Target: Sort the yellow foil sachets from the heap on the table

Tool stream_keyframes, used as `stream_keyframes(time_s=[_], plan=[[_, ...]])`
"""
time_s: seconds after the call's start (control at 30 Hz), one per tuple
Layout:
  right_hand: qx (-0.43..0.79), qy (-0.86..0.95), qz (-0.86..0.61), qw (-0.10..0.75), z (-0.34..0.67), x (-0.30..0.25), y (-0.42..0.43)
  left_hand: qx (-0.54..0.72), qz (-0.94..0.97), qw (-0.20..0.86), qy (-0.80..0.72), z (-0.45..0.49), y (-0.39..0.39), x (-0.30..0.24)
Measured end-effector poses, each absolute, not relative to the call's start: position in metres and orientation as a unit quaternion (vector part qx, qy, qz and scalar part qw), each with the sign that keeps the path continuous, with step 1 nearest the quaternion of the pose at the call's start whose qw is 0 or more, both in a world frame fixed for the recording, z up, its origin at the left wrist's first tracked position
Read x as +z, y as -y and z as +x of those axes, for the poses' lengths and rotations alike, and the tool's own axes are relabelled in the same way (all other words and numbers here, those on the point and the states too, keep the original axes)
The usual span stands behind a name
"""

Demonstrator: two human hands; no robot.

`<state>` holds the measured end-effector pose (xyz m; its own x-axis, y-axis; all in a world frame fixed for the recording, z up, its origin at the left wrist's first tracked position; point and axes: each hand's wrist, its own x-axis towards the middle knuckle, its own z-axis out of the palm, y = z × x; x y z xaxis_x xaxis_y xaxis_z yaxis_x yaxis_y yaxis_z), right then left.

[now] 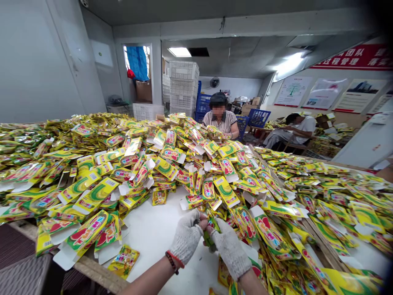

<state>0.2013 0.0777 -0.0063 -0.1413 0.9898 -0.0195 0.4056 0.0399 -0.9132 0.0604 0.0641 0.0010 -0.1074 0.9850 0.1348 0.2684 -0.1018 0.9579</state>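
My left hand point(188, 234), in a white knit glove with bare fingertips, pinches at a small green-and-yellow packet point(209, 238). From the other side, my right hand point(229, 246), gloved alike, is closed on the same packet. Fingers cover much of it, so its exact shape cannot be made out. Just beyond lies a heap of yellow-and-green candy boxes point(227, 191), many with white end flaps standing out. A loose yellow candy packet point(124, 260) rests on the white tabletop point(150, 233) to the left of my hands, and another packet point(159, 197) lies farther back.
Piled boxes point(95, 194) reach the wooden table edge point(95, 273) at left. A wooden strip point(325, 250) divides off more packets at right. Across the heap sits a person point(220, 116); another person point(294, 129) sits farther back. White crates point(183, 88) are stacked behind.
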Motion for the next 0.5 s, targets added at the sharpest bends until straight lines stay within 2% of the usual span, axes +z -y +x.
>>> stream_keyframes(time_s=[0.1, 0.17, 0.33, 0.5], plan=[[0.469, 0.560, -0.581, 0.359, 0.209, -0.003, -0.084, 0.311, 0.689, 0.121, -0.644, 0.045, -0.090, 0.019], [0.457, 0.550, -0.603, 0.354, 0.217, 0.002, -0.085, 0.224, 0.711, 0.050, -0.665, 0.031, -0.101, 0.027], [0.409, 0.558, -0.631, 0.350, 0.231, 0.012, -0.085, 0.134, 0.751, 0.013, -0.646, 0.026, -0.078, 0.037], [0.262, 0.634, -0.641, 0.343, 0.232, 0.015, -0.086, 0.052, 0.837, 0.027, -0.545, 0.037, -0.053, 0.047]])
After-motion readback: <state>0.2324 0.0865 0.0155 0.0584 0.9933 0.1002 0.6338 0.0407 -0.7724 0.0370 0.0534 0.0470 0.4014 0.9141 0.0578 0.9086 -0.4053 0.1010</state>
